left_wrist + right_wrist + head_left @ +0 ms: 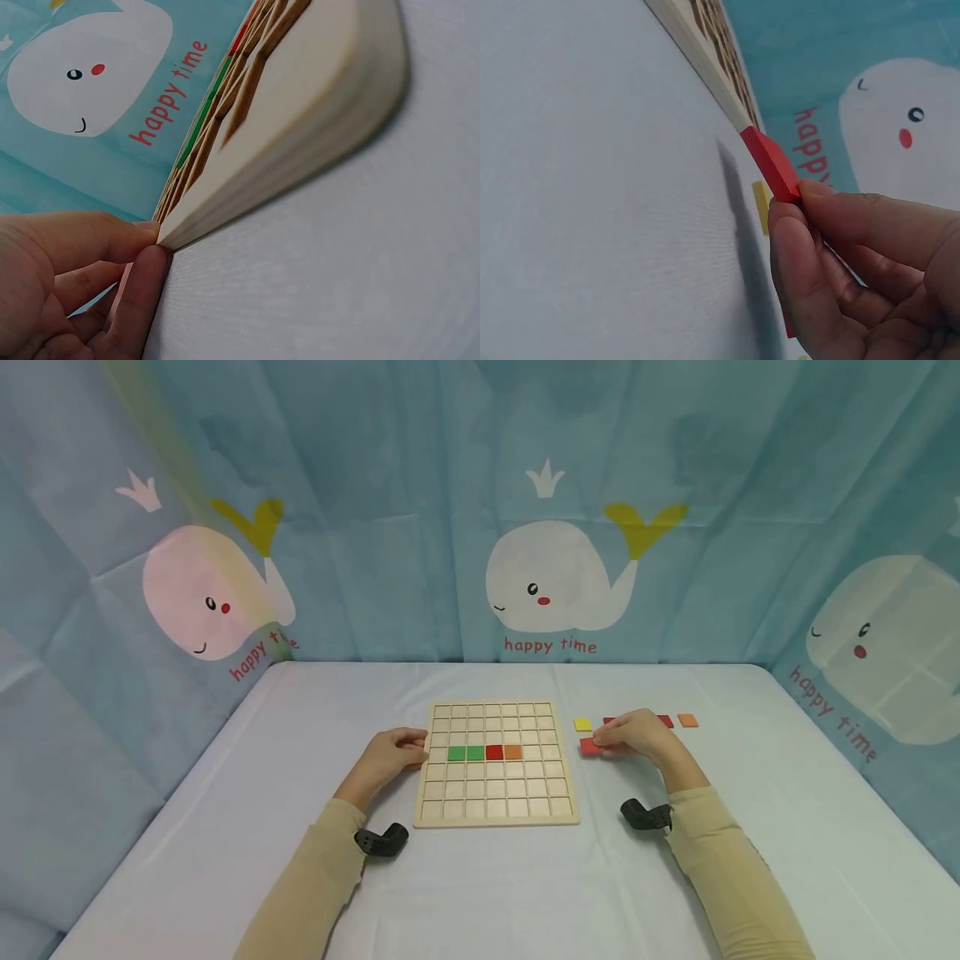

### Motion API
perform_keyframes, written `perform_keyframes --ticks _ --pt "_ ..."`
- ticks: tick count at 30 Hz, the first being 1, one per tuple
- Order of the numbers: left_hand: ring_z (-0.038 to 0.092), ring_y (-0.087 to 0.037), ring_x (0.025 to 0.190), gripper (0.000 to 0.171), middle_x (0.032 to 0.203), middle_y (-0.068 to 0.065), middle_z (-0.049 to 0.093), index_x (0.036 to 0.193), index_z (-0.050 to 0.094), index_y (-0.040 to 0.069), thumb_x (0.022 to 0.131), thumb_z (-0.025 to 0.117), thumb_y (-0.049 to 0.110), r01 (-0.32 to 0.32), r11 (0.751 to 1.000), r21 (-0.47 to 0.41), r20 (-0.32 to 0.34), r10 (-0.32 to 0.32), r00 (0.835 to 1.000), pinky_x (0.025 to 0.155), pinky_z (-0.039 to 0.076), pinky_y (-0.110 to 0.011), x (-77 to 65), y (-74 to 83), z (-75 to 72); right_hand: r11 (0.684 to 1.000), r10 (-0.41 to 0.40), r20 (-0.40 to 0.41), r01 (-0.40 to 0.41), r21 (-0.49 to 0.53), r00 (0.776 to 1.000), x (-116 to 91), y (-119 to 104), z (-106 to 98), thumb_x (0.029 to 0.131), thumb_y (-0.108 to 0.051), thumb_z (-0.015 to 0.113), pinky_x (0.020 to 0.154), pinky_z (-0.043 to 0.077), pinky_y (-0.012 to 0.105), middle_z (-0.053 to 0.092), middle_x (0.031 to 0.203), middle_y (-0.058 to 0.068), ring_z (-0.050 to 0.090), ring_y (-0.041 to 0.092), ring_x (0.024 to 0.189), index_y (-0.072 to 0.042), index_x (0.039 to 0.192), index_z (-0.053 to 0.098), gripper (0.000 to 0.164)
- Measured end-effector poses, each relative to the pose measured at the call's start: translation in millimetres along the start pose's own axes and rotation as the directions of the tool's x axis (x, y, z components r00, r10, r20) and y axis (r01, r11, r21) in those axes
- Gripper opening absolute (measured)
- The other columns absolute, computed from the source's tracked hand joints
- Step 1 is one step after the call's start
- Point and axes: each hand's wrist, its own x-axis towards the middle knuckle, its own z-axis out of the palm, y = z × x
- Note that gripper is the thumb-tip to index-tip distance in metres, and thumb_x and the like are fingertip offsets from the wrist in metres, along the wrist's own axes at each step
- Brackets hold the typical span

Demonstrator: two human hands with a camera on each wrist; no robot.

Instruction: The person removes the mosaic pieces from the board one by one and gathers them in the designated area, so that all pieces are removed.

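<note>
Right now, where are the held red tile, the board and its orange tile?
Held red tile (772,165): right wrist view, uncovered part.
Board (497,823): head view, near rim.
Orange tile (513,752): head view, centre.

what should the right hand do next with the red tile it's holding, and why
Probably carry the red tile left and lower it into the bare cell just right of the orange tile on the board: the right hand pinches it above the table, that cell continues the row of tiles, and the left hand grips the board's edge.

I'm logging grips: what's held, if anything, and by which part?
Right hand: a red tile, by one end. Left hand: the wooden board, by its left edge.
</note>
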Motion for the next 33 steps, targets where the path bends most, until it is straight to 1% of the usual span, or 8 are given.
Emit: perform_keyframes --ticks 2,6,8,12,18,26,28,33 --pt "0.062 -0.015 0.094 0.048 0.113 -0.013 0.064 0.136 0.057 0.002 0.09 0.068 0.004 0.001 1.0 -0.002 -0.001 -0.001 1.0 0.078 0.058 -0.023 0.0 -0.1 0.8 1.0 0.007 -0.009 -0.006 0.013 1.0 1.2 1.6 0.4 0.085 -0.01 0.077 0.069 0.06 0.022 0.074 0.077 -0.001 0.069 0.007 0.067 0.006 0.111 0.072 0.03" --pt "0.063 -0.015 0.093 0.047 0.109 -0.013 0.065 0.135 0.058 0.001 0.089 0.069 0.003 0.0 1.0 -0.002 -0.005 0.0 1.0 0.077 0.058 -0.023 -0.3 0.9 2.6 1.0 0.018 -0.025 -0.017 0.006 1.0 2.3 3.6 1.2 0.086 -0.011 0.076 0.067 0.06 0.021 0.073 0.076 -0.001 0.069 0.007 0.066 0.006 0.111 0.071 0.03" --pt "0.063 -0.015 0.093 0.047 0.108 -0.013 0.065 0.135 0.058 0.001 0.089 0.069 0.003 0.003 1.0 0.003 -0.005 -0.003 1.0 0.077 0.058 -0.023 -0.3 1.5 3.3 0.999 0.039 -0.043 -0.039 -0.006 0.998 2.6 4.5 2.0 0.087 -0.013 0.077 0.067 0.059 0.02 0.073 0.077 -0.001 0.068 0.007 0.066 0.004 0.11 0.072 0.03" --pt "0.063 -0.015 0.093 0.048 0.109 -0.012 0.065 0.135 0.058 0.002 0.089 0.069 0.004 0.009 1.0 0.007 -0.001 -0.009 1.0 0.078 0.058 -0.023 0.1 2.2 3.1 0.998 0.056 -0.06 -0.057 -0.015 0.997 2.7 5.6 3.5 0.087 -0.015 0.077 0.067 0.059 0.02 0.073 0.08 0.0 0.068 0.008 0.066 0.002 0.11 0.073 0.029" --pt "0.062 -0.015 0.092 0.048 0.11 -0.012 0.066 0.136 0.058 0.003 0.089 0.069 0.005 0.005 1.0 0.03 -0.012 -0.004 1.0 0.077 0.057 -0.022 0.0 1.0 0.5 0.999 0.026 -0.064 -0.027 -0.026 0.998 5.0 2.6 5.8 0.087 -0.013 0.077 0.067 0.059 0.021 0.073 0.081 0.0 0.068 0.007 0.066 0.003 0.109 0.073 0.028" --pt "0.062 -0.014 0.094 0.048 0.111 -0.012 0.065 0.136 0.058 0.002 0.089 0.069 0.004 0.01 1.0 0.009 -0.003 -0.01 1.0 0.078 0.058 -0.022 0.9 1.8 1.6 0.999 0.045 -0.082 -0.047 -0.02 0.996 4.6 -0.2 7.2 0.087 -0.011 0.076 0.066 0.059 0.02 0.072 0.076 -0.001 0.068 0.008 0.065 0.004 0.109 0.072 0.027" --pt "0.062 -0.014 0.094 0.048 0.111 -0.012 0.065 0.136 0.058 0.002 0.089 0.069 0.003 0.013 1.0 0.008 -0.009 -0.013 1.0 0.078 0.058 -0.022 0.8 2.0 1.9 0.999 0.048 -0.085 -0.05 -0.016 0.995 4.3 -0.3 7.4 0.087 -0.011 0.076 0.065 0.059 0.02 0.072 0.074 -0.001 0.068 0.007 0.064 0.005 0.11 0.072 0.027" --pt "0.062 -0.013 0.092 0.048 0.112 -0.012 0.064 0.136 0.058 0.002 0.089 0.069 0.003 0.014 1.0 0.006 -0.012 -0.014 1.0 0.077 0.057 -0.021 -0.2 2.3 1.5 0.999 0.041 -0.078 -0.042 -0.015 0.996 4.3 0.1 7.2 0.087 -0.009 0.075 0.065 0.059 0.02 0.071 0.073 -0.001 0.067 0.007 0.064 0.006 0.11 0.072 0.027"
